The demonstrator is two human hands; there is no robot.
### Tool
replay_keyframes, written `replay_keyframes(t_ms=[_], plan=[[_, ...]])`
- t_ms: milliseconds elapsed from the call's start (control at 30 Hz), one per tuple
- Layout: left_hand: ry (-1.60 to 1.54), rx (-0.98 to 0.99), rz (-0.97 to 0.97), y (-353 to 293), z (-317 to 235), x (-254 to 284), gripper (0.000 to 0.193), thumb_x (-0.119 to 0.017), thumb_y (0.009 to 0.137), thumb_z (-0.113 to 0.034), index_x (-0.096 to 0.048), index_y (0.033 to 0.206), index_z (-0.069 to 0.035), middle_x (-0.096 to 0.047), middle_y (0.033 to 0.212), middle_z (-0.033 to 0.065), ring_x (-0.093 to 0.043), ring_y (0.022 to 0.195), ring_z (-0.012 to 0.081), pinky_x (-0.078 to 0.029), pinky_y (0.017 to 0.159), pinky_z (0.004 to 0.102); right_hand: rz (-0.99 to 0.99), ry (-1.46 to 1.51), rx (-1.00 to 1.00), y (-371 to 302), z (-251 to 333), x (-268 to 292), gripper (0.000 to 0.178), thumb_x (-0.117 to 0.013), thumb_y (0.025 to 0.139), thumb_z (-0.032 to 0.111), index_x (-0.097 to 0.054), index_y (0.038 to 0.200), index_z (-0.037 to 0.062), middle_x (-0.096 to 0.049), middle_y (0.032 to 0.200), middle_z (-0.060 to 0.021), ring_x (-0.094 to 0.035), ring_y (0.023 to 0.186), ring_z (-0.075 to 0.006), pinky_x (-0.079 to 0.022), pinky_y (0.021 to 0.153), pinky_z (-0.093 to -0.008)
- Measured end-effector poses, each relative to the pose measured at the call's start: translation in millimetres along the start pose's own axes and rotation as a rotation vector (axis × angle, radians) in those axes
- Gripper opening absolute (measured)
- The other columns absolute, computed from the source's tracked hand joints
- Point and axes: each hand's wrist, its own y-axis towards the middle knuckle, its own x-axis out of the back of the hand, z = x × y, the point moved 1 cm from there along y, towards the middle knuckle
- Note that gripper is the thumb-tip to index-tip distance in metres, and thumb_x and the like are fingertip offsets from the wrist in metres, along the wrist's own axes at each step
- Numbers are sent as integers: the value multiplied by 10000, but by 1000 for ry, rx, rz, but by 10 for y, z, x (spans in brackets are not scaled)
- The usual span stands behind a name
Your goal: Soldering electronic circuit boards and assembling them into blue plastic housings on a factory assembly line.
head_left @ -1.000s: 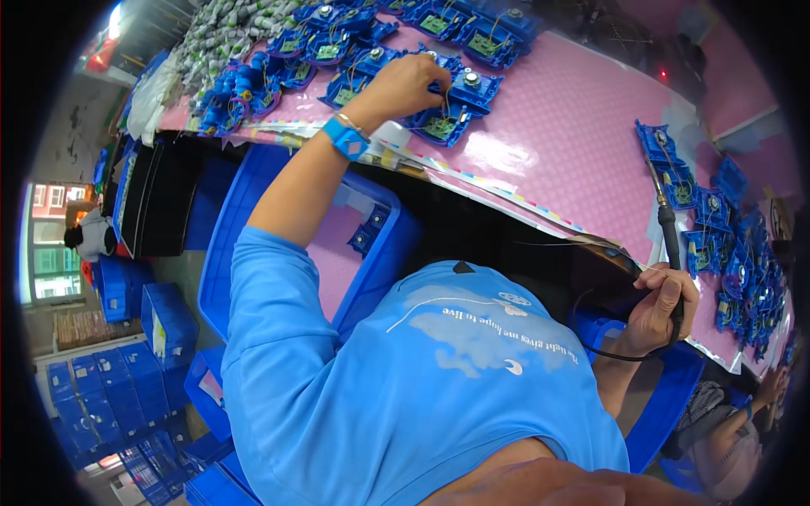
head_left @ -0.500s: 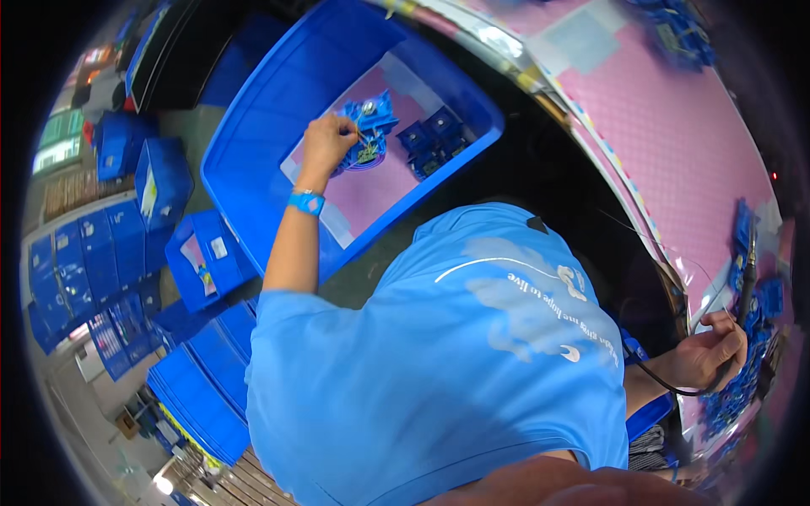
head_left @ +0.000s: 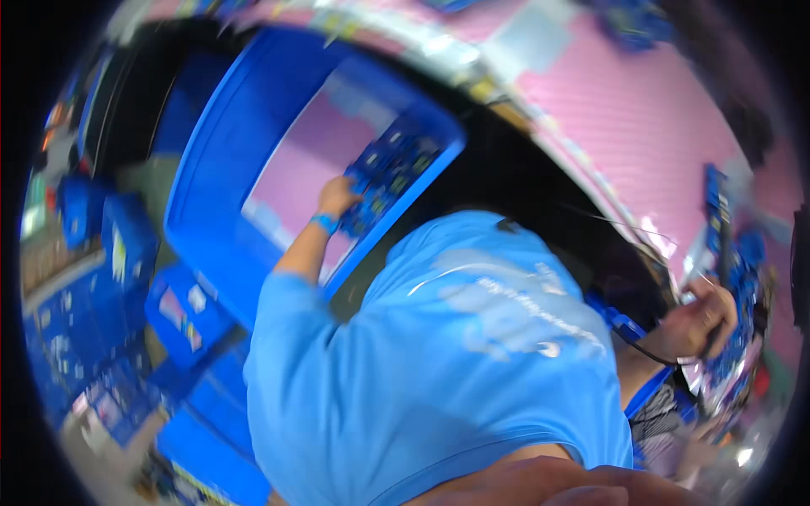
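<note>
Compared with half a second earlier, the left hand (head_left: 337, 196) is no longer over the middle of the crate's liner; the blue circuit-board housing (head_left: 361, 216) at its fingertips now sits against the cluster of similar housings (head_left: 401, 160) along one side of the blue plastic crate (head_left: 211, 169). That side-by-side placing probably saves room, leaving much of the pink liner (head_left: 295, 156) bare; the liner itself likely cushions the units. The left fingers bend over the housing's edge, but blur hides whether they grip it or merely touch it.

The right hand (head_left: 707, 320) is up beside the pink-covered workbench (head_left: 624, 110), its fingers curled narrowly around the soldering iron (head_left: 724, 261). The iron points away from the person's body and the crate, presumably so that its hot end stays clear of both. Its black cable (head_left: 645, 348) hangs in a loose bend below the wrist, which seems to leave slack for reaching. More blue housings (head_left: 749, 253) lie on the bench just beyond this hand.
</note>
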Motion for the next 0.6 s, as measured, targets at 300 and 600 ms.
replay_keyframes(t_ms=[300, 600], plan=[[-486, -1111, -577, 683, -3767, 2108, 198, -750, 816, 24, -733, 993, -62, -693, 946, 98, -684, 788, 228, -536, 663, 275, -89, 87, 36, 39, -41, 127, 125, -551, 1028, 70, -589, 988, -42, -592, 766, -125, -546, 631, -193, -472, 562, -311], [338, -1157, -672, 2076, -5728, 1800, 246, -638, 821, -68, -694, 1051, -134, -697, 968, 145, -674, 842, 372, -552, 748, 477, -139, 86, 57, -166, -66, 583, 190, -562, 1043, 136, -576, 983, -43, -571, 769, -124, -559, 646, -202, -489, 548, -301]])
